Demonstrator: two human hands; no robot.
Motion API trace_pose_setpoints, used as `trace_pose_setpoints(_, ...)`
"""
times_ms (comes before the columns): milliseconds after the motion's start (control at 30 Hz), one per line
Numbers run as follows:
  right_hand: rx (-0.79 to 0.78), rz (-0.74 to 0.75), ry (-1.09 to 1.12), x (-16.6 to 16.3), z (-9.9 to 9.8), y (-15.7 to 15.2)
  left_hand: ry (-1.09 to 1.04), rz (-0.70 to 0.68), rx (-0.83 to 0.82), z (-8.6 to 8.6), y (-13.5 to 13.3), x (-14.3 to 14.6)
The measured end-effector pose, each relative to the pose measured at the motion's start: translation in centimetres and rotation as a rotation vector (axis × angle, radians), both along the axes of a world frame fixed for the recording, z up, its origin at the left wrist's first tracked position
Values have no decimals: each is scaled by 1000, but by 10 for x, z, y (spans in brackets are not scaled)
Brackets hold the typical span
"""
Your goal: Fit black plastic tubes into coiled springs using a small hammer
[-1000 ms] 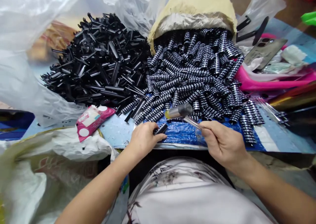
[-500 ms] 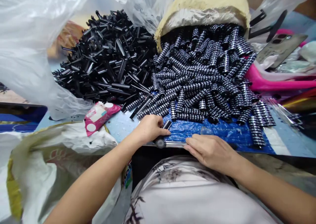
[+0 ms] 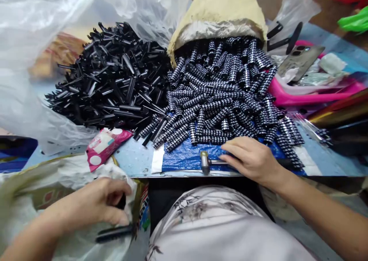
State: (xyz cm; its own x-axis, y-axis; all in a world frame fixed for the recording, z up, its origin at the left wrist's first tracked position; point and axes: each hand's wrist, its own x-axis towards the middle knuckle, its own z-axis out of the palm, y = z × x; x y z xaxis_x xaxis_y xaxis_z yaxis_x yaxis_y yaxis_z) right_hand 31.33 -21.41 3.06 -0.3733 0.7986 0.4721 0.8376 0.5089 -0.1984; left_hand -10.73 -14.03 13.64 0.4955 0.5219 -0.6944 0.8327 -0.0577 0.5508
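My left hand (image 3: 97,201) is over a white sack at the lower left, slightly blurred, with thumb and fingers apart. Just below it, apart from the fingers, a blurred black plastic piece (image 3: 113,234) shows against the sack. My right hand (image 3: 251,161) rests at the table's front edge, its fingers around the shaft of a small hammer (image 3: 205,162). The hammer lies sideways on blue plastic sheeting, head to the left; the palm hides part of the handle. Beyond it lies a heap of black tubes with silver checks (image 3: 212,96).
Loose black plastic pieces (image 3: 115,77) are heaped at the left. A yellow sack (image 3: 221,8) opens over the checked tubes. The white sack (image 3: 66,176) hangs below the table edge, near a pink packet (image 3: 106,146). A phone (image 3: 301,61) and pink basket (image 3: 310,96) are at the right.
My left hand has moved from the table edge down and left to over the white sack. My right hand and the hammer have shifted right along the table. The view has turned slightly.
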Motion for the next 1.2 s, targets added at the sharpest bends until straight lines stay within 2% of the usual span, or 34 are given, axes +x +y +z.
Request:
trace_pose_setpoints(67,11,-27,-80,-10,3,13,-139,174,92,-3,4,6)
trace_pose_setpoints(133,17,-37,-180,-15,5,22,-223,377,387,-11,15,26)
trace_pose_setpoints(167,20,-35,-216,-17,5,25,-180,434,581,-17,23,38)
trace_pose_setpoints(200,22,-30,-242,-17,4,28,-80,437,765,-23,32,50)
trace_pose_setpoints(267,17,-20,-281,-17,3,30,160,307,975,-34,51,69)
trace_pose_setpoints(300,10,-17,-295,-17,3,31,260,210,1004,-39,60,76)
trace_pose_setpoints(400,-18,-31,-290,-19,3,31,410,-22,946,-47,78,89)
trace_pose_setpoints(467,-47,-46,-241,-18,3,31,432,-78,895,-51,85,92)
trace_pose_setpoints(533,-89,-49,-178,-13,3,31,397,-63,862,-53,89,88)
trace_pose_setpoints(600,-128,-38,-102,-6,3,29,330,-4,842,-55,88,80)
trace_pose_setpoints(700,-188,-8,65,3,7,25,266,188,917,-58,78,61)
trace_pose_setpoints(800,-306,-6,281,3,11,22,143,456,1077,-63,65,48)
trace_pose_setpoints(867,-361,-26,403,-1,12,21,-56,693,1155,-65,62,46)
trace_pose_setpoints(933,-359,-52,533,-6,11,20,-360,1016,1104,-60,64,50)
trace_pose_setpoints(1033,-338,-134,857,-12,8,19,-853,1468,730,-41,69,62)
trace_pose_setpoints(1100,-391,-223,1123,-16,7,20,-1056,1591,443,-26,69,74)
trace_pose_setpoints(1200,-566,-332,1513,-27,9,22,-1180,1644,165,-16,58,99)
